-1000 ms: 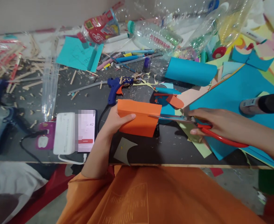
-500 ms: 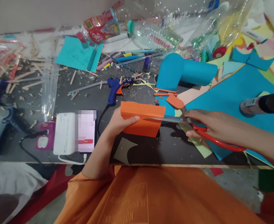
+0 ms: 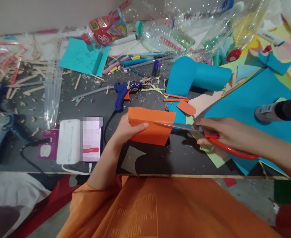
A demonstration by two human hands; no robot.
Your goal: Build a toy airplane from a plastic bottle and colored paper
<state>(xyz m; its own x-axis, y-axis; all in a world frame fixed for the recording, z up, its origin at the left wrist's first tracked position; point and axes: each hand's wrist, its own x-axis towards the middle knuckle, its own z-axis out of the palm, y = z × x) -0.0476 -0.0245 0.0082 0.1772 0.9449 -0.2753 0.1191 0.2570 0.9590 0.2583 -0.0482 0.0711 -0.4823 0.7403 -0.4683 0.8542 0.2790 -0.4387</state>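
The dark desk (image 3: pixel 182 162) runs wall to wall of the view, a pale wall (image 3: pixel 46 15) behind it and grey floor (image 3: pixel 249 195) below. Above the orange paper (image 3: pixel 151 132) lies a glue gun (image 3: pixel 122 94). The left hand (image 3: pixel 127 129) grips the paper's left side; the right hand (image 3: pixel 213 129) holds scissors (image 3: pixel 227 148), blades at its right.

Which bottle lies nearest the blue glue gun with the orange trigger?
The clear purple-capped bottle, just beyond the nozzle end of the glue gun. The red-labelled bottle and teal-capped bottle lie farther off.
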